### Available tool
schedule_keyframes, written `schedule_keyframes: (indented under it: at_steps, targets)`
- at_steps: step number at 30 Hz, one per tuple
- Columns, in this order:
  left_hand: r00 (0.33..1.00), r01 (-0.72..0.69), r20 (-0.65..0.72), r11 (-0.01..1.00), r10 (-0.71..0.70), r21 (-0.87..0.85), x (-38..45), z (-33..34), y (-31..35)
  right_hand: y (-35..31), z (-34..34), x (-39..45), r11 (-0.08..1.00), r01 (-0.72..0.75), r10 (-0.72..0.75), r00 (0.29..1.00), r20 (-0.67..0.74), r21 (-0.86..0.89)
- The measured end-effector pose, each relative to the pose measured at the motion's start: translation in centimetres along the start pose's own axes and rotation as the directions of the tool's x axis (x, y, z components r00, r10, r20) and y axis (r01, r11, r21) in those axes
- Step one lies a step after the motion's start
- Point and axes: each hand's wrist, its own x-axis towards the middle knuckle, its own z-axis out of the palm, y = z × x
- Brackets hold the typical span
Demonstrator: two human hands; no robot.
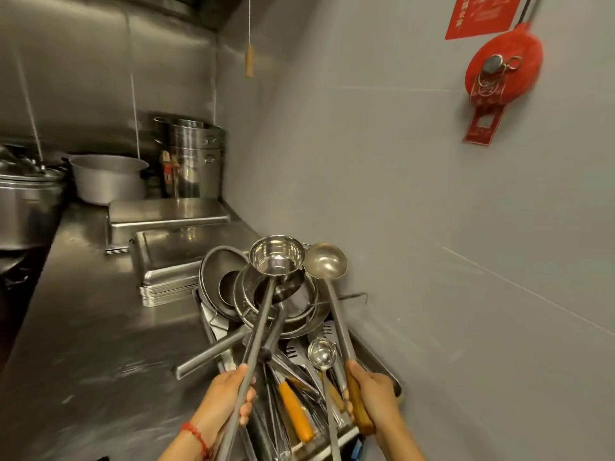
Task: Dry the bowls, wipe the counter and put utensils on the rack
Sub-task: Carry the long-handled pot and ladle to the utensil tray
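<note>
Steel ladle (276, 259) in left hand (229, 399); wood-handled ladle (325, 261) in right hand (372, 394).

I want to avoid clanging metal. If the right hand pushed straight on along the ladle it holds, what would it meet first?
Probably the stacked metal bowls on the tray: the right hand points its ladle up-forward past them toward the grey wall. Depth is unclear.

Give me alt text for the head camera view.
Left hand holds a flat-bottomed steel ladle and right hand a wooden-handled round ladle, both raised over a utensil tray on a steel counter.
</note>
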Motion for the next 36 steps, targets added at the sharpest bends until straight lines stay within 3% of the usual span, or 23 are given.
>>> schedule_keyframes:
  at_steps: [21,36]
  targets:
    - [0.993,-0.026,-0.111,0.988,0.043,0.152,2.2,0.1,-6.4,4.8,-2.6,4.6,1.000,0.013,-0.013,0.995,0.104,0.006]
    - [1.000,-0.012,-0.024,0.973,0.018,0.229,2.2,-0.2,-8.6,9.3,-0.1,4.4,0.999,0.014,-0.010,0.993,0.114,-0.035]
